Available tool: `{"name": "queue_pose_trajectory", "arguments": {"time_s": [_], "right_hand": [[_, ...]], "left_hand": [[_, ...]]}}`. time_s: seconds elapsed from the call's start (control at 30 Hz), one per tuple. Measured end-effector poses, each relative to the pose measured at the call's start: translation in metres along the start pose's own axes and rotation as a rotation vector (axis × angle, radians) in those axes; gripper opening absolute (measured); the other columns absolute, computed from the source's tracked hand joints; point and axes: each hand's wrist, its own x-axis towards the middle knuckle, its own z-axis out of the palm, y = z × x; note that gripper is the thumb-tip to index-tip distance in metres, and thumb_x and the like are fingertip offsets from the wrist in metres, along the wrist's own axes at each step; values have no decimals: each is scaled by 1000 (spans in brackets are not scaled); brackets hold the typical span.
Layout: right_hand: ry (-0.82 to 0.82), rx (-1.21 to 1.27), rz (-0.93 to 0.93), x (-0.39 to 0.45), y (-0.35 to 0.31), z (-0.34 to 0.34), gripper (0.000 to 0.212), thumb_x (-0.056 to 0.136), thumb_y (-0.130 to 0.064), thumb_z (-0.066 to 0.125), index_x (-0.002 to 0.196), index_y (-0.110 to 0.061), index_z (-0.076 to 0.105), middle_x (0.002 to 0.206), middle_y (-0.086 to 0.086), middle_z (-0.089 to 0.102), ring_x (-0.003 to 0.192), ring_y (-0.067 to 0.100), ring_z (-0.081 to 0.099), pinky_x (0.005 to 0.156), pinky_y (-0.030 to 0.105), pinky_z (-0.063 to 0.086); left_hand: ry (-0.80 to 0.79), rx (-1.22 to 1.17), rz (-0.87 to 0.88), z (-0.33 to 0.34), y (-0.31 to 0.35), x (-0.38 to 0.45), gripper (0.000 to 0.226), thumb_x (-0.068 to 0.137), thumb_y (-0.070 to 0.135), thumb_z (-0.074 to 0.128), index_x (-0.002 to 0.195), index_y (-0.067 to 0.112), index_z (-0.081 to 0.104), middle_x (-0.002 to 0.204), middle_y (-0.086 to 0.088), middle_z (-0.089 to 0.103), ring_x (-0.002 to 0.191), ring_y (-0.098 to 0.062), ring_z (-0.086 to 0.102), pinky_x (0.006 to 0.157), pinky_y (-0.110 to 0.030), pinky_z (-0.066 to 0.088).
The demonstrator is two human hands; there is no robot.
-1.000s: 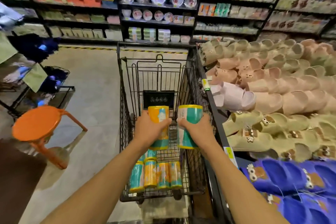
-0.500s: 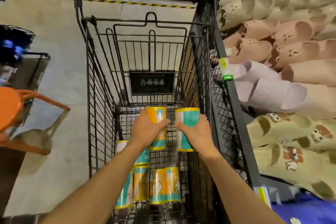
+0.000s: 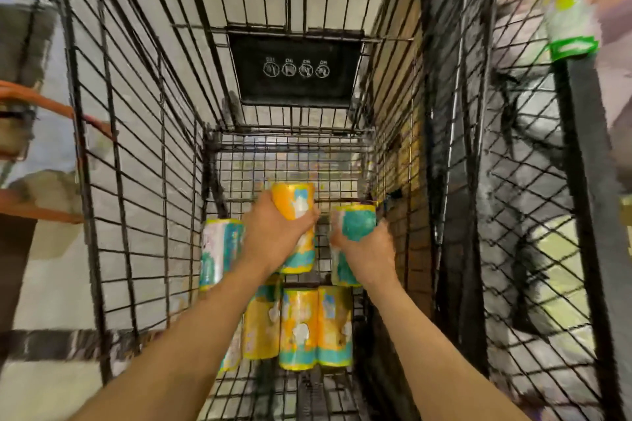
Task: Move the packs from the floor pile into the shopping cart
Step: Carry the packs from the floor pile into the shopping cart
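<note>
Black wire fills nearly the whole view: the shopping cart (image 3: 143, 154) seen from above and inside, its mesh walls rising on both sides and its far end panel carrying a dark plaque (image 3: 295, 69) with four small white icons. Outside the left wall there's pale floor (image 3: 51, 284) and the orange stool (image 3: 41, 102), only partly in frame. Off to the right, beyond the mesh, a yellow and green shelf tag (image 3: 569, 10) sits blurred at the upper edge.

Both bare forearms reach down into the basket from the bottom of the frame. Down on the cart's wire bottom, a row of orange and teal packs (image 3: 309, 328) lies side by side, touching one another, just below the hands. Another pack (image 3: 219, 253), paler with teal patches, sits against the left side of the basket, right beside the left wrist.

Now the hands. The left hand (image 3: 273, 239) is wrapped firmly around an orange pack (image 3: 295, 205), upright, fingers curled across its front. Just beside it, the right hand (image 3: 367, 253) is clenched on a teal pack (image 3: 355, 222), also upright, its top close to the right wall. Both held packs are low inside the cart, above the row already lying there; the two are near each other but not touching.
</note>
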Motion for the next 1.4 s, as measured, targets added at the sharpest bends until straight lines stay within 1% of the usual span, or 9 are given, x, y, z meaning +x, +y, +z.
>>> {"name": "queue_pose_trajectory", "arguments": {"time_s": [0.13,0.23,0.4,0.63,0.73,0.8,1.03,1.17,1.4], "right_hand": [[-118,0,75,22,18,24,26,86,-31,79,97,-21,58,88,-4,62,94,23,65,73,29,45],[-156,-19,75,32,30,39,26,86,-26,79,99,-18,59,87,-3,65,85,18,65,65,24,48],[-129,12,123,35,41,50,30,85,-25,81,84,-24,51,84,-3,62,83,18,62,74,30,50],[-111,-66,98,25,33,31,51,92,-36,71,130,-10,50,122,12,65,108,28,65,90,39,55],[-71,-157,33,18,23,8,72,100,-33,60,157,-11,23,153,15,43,142,33,39,111,41,37],[-70,-149,-27,17,21,-4,74,100,-29,59,159,-15,18,160,11,34,148,30,29,116,40,30],[-94,-208,-161,10,27,-18,55,98,-28,59,147,-26,33,135,9,52,122,22,46,87,29,39],[-98,-374,-253,8,26,-19,50,98,-26,58,143,-21,39,136,9,50,131,27,44,103,40,43],[-90,-564,-460,-13,8,-32,49,97,-29,58,143,-18,45,134,8,50,128,28,46,104,39,43]], "left_hand": [[-10,-22,-7,11,-17,9,45,72,45,86,98,26,54,92,3,64,82,-16,65,67,-32,53],[-36,-39,-4,13,-26,9,39,75,41,85,90,29,52,90,2,65,79,-14,65,71,-36,57],[-34,-45,9,15,-34,7,48,73,45,85,102,19,57,91,0,66,78,-12,65,65,-29,54],[-89,31,4,29,-42,8,80,76,47,82,137,36,32,108,-5,63,97,-24,63,86,-41,55],[-155,210,31,40,-43,11,67,81,49,76,130,36,32,107,-10,58,93,-30,60,82,-43,54],[-198,330,30,46,-43,14,64,80,53,74,123,34,31,105,-12,57,92,-34,61,80,-47,56],[-242,690,67,71,-45,19,58,92,51,61,131,21,30,118,-19,54,108,-37,56,79,-43,48],[-208,946,177,70,-48,27,68,95,57,51,147,14,37,143,-18,42,133,-34,39,110,-43,36],[-271,1106,522,18,-13,6,62,96,57,47,143,17,40,140,-10,47,132,-30,44,108,-45,39]]}}
